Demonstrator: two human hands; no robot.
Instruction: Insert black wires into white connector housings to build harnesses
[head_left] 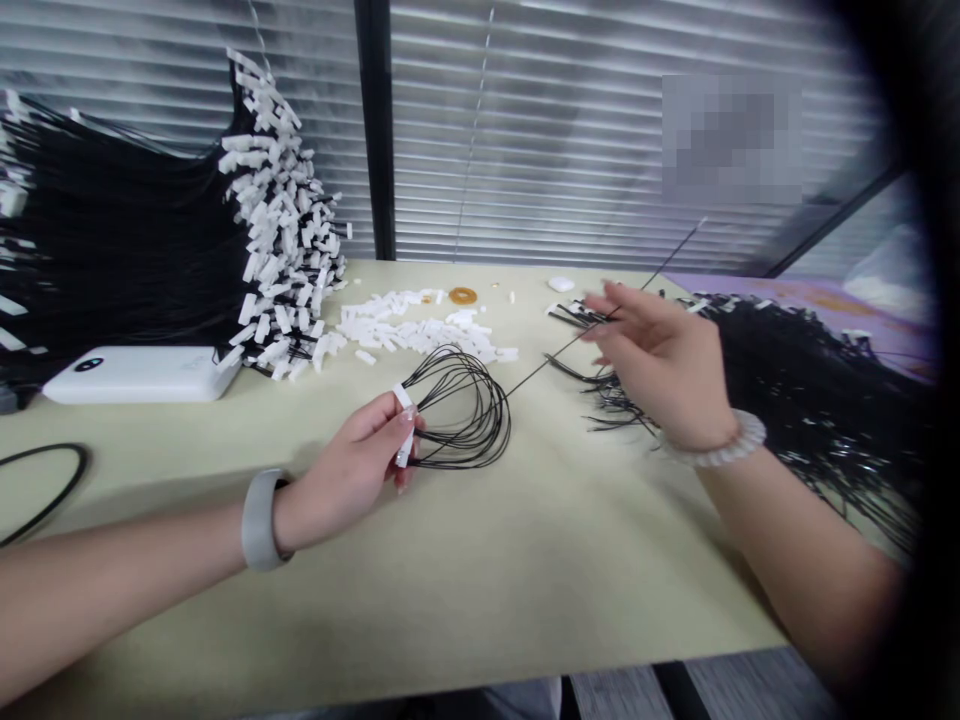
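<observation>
My left hand (375,445) pinches a white connector strip (406,450) between thumb and fingers. From that strip a bundle of thin black wires (491,400) bends round in loops above the table. One straight black wire (536,372) runs from the loops up to the right, ending in a pale tip. It passes through the fingers of my right hand (656,355), which close lightly on it. Behind the loops lies a scatter of small white connectors (405,325).
A tall pile of black wires (127,230) with white connectors stands left, behind a white power bank (146,375). More black wires (810,400) lie at the right on a purple sheet (780,287). A tape roll (463,295) and a black cable (75,480) are on the table (465,590).
</observation>
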